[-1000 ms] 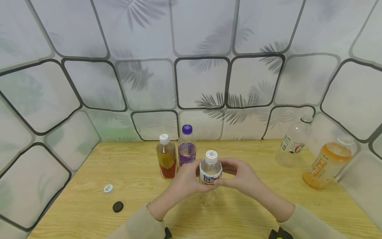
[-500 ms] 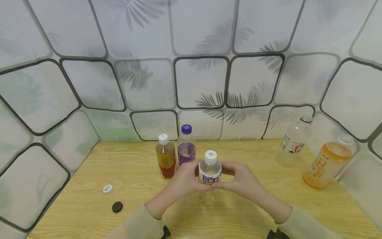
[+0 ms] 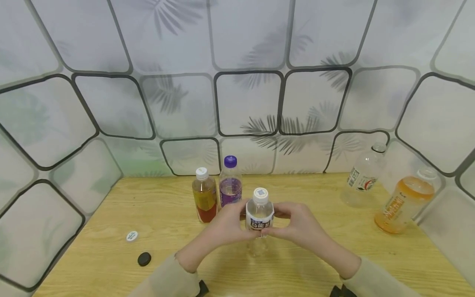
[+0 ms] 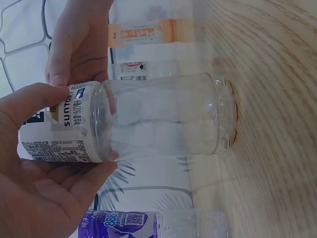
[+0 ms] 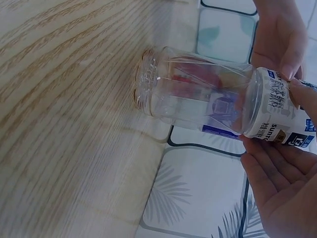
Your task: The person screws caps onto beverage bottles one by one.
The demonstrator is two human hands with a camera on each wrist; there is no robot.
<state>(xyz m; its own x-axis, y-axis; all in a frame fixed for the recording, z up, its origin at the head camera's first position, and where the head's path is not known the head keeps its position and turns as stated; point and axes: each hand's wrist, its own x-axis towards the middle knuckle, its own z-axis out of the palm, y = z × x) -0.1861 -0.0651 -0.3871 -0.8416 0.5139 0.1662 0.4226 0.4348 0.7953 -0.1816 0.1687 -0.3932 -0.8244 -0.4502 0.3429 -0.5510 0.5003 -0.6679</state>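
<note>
Nearest the camera, two sleeved forearms come in from the bottom edge and meet at the middle of the tabletop. Between them stands a clear bottle, upright with its base on the wood, white cap on, a white label round its upper half.

The left hand has its thumb and fingers curled round the label from one side, pinching it; the right hand does the same from the other side, fingertips meeting the label near the front. Both wrist views show the lower body is bare, thin and seemingly empty, so it would dent easily.

To handle it well, I would judge that the grip belongs on the stiffer labelled shoulder, where it is now, with the squeeze kept light. One hand should steady the body while the other works, and the base should stay flat on the wood so the light bottle does not tip.

Off to the left lie a black cap and, just beyond it, a white cap. Just behind the hands stand an amber bottle and a purple bottle, side by side and near enough to be knocked. Farther right are an orange bottle and an empty bottle, both by the patterned wall.
</note>
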